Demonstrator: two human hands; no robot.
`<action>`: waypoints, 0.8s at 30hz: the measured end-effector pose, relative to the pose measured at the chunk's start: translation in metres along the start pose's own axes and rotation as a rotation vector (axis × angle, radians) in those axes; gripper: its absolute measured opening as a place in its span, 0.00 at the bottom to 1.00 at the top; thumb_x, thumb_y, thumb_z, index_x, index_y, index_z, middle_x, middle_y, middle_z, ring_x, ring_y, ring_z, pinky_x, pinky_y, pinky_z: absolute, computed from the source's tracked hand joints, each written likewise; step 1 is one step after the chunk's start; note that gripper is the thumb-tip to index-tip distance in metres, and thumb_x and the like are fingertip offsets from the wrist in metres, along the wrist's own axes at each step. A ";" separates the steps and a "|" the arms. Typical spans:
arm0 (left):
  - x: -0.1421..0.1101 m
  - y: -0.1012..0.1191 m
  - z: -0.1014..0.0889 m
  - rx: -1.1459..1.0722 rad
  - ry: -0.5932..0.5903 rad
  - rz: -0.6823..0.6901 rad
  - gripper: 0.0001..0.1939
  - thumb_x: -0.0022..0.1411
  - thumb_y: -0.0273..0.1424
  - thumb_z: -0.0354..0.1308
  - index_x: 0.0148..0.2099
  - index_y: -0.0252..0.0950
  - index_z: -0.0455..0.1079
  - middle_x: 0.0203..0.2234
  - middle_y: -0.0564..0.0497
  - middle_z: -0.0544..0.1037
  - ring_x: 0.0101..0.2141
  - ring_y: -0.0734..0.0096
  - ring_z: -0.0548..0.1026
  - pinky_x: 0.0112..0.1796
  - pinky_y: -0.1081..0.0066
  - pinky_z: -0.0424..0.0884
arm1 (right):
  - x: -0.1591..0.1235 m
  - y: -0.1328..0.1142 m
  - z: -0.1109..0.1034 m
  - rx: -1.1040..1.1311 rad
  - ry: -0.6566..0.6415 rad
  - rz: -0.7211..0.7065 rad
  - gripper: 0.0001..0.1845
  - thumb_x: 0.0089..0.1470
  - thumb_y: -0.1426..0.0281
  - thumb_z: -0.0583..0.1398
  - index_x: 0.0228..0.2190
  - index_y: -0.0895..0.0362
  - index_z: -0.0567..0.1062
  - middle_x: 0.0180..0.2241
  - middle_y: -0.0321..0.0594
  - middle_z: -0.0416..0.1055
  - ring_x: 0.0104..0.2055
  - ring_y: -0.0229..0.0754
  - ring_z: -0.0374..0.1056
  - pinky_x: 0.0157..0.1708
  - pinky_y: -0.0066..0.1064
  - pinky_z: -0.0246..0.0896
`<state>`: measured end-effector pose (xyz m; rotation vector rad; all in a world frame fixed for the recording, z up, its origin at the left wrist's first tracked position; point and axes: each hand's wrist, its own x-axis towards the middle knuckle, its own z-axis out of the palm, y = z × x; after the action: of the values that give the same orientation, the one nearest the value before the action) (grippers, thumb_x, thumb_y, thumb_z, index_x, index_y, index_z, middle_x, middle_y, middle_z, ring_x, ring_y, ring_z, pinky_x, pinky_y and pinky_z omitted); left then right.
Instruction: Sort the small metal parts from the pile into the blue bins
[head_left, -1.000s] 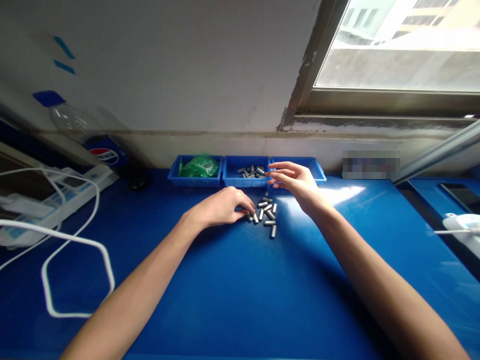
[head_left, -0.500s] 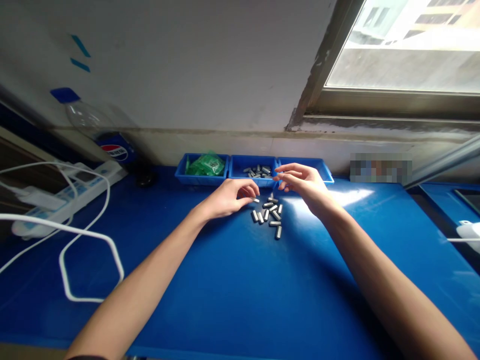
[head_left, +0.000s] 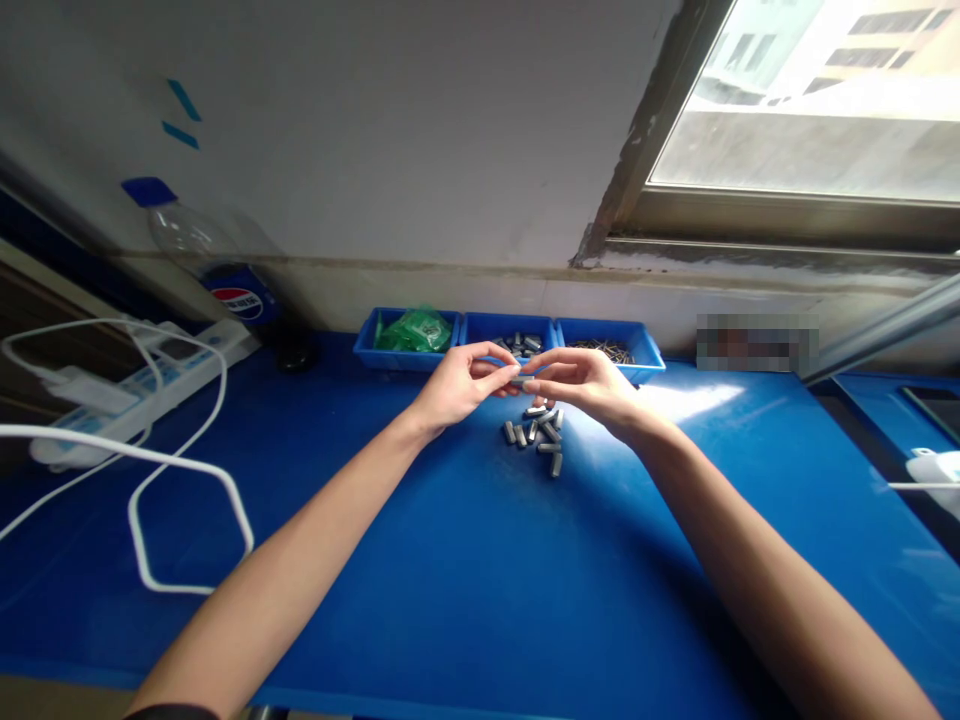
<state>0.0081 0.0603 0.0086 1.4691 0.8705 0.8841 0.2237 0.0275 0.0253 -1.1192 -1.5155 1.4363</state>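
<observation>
My left hand (head_left: 463, 385) is closed, thumb and fingers pinching the left side of a short silvery metal cylinder (head_left: 523, 379). From the other side my right hand (head_left: 589, 383) comes in, closed, its thumb and fingertips at the right end of the same cylinder. The fingertips of both hands nearly meet, and anything small between them is hidden. Just below, several loose metal cylinders (head_left: 521, 435) like it lie scattered on the blue table (head_left: 450, 570).
Three joined blue bins stand by the wall: green plastic bags (head_left: 416, 330) left, more metal cylinders (head_left: 527, 344) in the middle, thin screw-like pieces (head_left: 606, 350) right. A Pepsi bottle (head_left: 240, 295), a power strip (head_left: 82, 430) and white cables (head_left: 187, 470) are at left.
My right hand has moved from over the right bin down and left to the cylinder in my left hand. My left hand is slightly higher. The right bin's contents now show.
</observation>
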 end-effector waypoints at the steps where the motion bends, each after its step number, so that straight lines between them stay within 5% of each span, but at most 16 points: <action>1: -0.001 0.000 0.001 0.026 -0.003 0.007 0.15 0.62 0.40 0.68 0.42 0.32 0.75 0.31 0.46 0.84 0.35 0.62 0.85 0.38 0.69 0.79 | 0.001 0.001 0.001 0.004 0.026 -0.012 0.21 0.49 0.58 0.74 0.41 0.58 0.83 0.33 0.43 0.83 0.33 0.44 0.78 0.37 0.35 0.73; 5: -0.004 0.004 -0.003 0.319 -0.026 0.069 0.13 0.66 0.40 0.64 0.41 0.34 0.78 0.34 0.46 0.85 0.35 0.63 0.84 0.39 0.68 0.78 | 0.004 0.004 -0.001 -0.001 0.201 -0.047 0.21 0.47 0.56 0.76 0.37 0.58 0.83 0.28 0.41 0.81 0.29 0.41 0.75 0.33 0.33 0.70; 12: -0.013 0.010 -0.008 0.749 -0.411 0.140 0.15 0.56 0.36 0.72 0.45 0.36 0.81 0.38 0.48 0.84 0.38 0.64 0.80 0.38 0.71 0.73 | 0.007 0.004 -0.007 0.044 0.417 -0.041 0.24 0.42 0.55 0.76 0.38 0.56 0.83 0.32 0.43 0.82 0.33 0.45 0.78 0.35 0.35 0.72; 19: -0.013 0.008 -0.005 0.841 -0.414 0.224 0.11 0.57 0.25 0.63 0.43 0.35 0.81 0.36 0.48 0.83 0.34 0.67 0.78 0.36 0.73 0.72 | 0.006 0.003 -0.006 0.046 0.387 -0.032 0.21 0.44 0.57 0.75 0.36 0.56 0.82 0.37 0.46 0.83 0.36 0.47 0.79 0.35 0.36 0.74; 24: -0.010 0.007 -0.012 0.708 -0.334 0.139 0.13 0.58 0.27 0.60 0.44 0.35 0.82 0.37 0.47 0.85 0.34 0.66 0.82 0.36 0.73 0.75 | 0.005 0.001 -0.007 0.015 0.344 0.002 0.18 0.47 0.59 0.73 0.36 0.57 0.82 0.37 0.46 0.83 0.36 0.46 0.78 0.36 0.35 0.74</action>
<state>-0.0067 0.0559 0.0163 2.2349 0.8744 0.4058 0.2283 0.0345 0.0247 -1.2837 -1.2590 1.1816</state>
